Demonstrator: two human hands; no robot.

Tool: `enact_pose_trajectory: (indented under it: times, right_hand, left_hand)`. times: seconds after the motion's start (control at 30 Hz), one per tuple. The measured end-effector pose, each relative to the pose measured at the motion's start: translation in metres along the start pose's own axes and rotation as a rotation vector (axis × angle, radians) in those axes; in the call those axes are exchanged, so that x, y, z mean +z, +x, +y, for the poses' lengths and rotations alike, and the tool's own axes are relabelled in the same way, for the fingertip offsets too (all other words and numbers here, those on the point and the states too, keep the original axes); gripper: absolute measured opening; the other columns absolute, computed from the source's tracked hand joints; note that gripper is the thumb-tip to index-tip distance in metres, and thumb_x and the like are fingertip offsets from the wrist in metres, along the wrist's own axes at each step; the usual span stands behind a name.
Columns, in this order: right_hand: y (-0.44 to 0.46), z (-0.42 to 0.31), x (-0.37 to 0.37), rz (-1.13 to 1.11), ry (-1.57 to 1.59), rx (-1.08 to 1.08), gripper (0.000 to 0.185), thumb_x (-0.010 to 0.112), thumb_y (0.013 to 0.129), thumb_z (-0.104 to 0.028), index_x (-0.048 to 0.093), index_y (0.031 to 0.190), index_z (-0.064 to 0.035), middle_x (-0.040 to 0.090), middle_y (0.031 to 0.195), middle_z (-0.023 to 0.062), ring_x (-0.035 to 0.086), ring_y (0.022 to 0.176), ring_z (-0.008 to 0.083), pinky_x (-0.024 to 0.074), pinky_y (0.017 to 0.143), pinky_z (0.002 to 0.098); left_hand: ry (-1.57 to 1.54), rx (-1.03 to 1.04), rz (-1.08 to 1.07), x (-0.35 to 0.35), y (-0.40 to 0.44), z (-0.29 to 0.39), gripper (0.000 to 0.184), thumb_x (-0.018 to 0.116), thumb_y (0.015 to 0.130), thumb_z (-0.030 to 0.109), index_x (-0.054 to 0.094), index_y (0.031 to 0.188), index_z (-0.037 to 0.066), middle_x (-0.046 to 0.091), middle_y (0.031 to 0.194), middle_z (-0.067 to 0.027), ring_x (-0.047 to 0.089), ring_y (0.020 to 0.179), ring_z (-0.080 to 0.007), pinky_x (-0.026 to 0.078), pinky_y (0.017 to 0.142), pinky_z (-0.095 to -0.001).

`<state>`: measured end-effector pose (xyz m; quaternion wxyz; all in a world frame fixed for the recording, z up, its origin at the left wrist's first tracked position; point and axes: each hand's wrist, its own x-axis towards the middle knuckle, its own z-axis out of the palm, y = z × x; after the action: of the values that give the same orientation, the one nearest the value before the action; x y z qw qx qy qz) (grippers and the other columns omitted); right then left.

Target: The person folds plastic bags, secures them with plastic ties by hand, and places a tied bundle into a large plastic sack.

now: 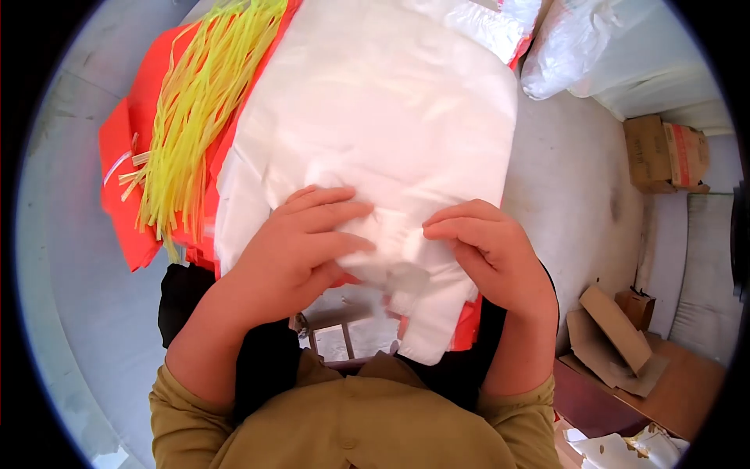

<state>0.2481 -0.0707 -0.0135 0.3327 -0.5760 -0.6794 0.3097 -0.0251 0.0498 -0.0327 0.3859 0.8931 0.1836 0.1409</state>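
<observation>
At the left, long yellow plastic strips [211,109] are laid over smooth red sheeting [121,156]. Beside them, the near edge of a thin white plastic stack [375,102] is apparently being worked; light fingertip control seems called for. The stack is touched by the left hand [289,254], fingers loosely spread, nothing visibly gripped. The right hand [500,254] is half curled at the film; any pinch cannot be told. Farther right, pale floor [566,156] and brown cardboard boxes [648,156] are seen.
</observation>
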Motion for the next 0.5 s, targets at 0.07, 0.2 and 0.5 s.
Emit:
enact_pose_trajectory:
  times: [0.07, 0.2, 0.5]
  right_hand:
    - [-0.007, 0.009, -0.008, -0.041, -0.014, -0.057, 0.029, 0.064, 0.084, 0.012, 0.073, 0.108, -0.0024, 0.073, 0.111, 0.0124, 0.066, 0.106, 0.0341, 0.0536, 0.091, 0.0415]
    - [-0.018, 0.018, -0.013, 0.036, -0.115, -0.080, 0.032, 0.064, 0.082, 0.014, 0.072, 0.109, -0.0031, 0.073, 0.116, 0.0119, 0.065, 0.113, 0.0349, 0.0524, 0.097, 0.0425]
    - [-0.033, 0.023, -0.020, 0.088, -0.251, -0.081, 0.037, 0.065, 0.079, 0.011, 0.072, 0.111, -0.0052, 0.070, 0.128, 0.0114, 0.060, 0.125, 0.0367, 0.0493, 0.105, 0.0449]
  left_hand:
    - [-0.050, 0.023, 0.006, -0.001, 0.000, -0.004, 0.048, 0.058, 0.074, -0.009, 0.077, 0.114, 0.009, 0.063, 0.144, -0.0141, 0.049, 0.142, -0.0381, 0.035, 0.119, -0.0515]
    - [-0.128, 0.010, 0.007, -0.002, 0.000, -0.006, 0.044, 0.058, 0.077, -0.008, 0.076, 0.114, 0.006, 0.063, 0.145, -0.0147, 0.047, 0.143, -0.0390, 0.035, 0.120, -0.0509]
    - [-0.284, -0.060, 0.026, -0.001, 0.001, -0.005, 0.038, 0.055, 0.083, -0.009, 0.074, 0.113, 0.003, 0.065, 0.144, -0.0131, 0.044, 0.147, -0.0378, 0.035, 0.121, -0.0497]
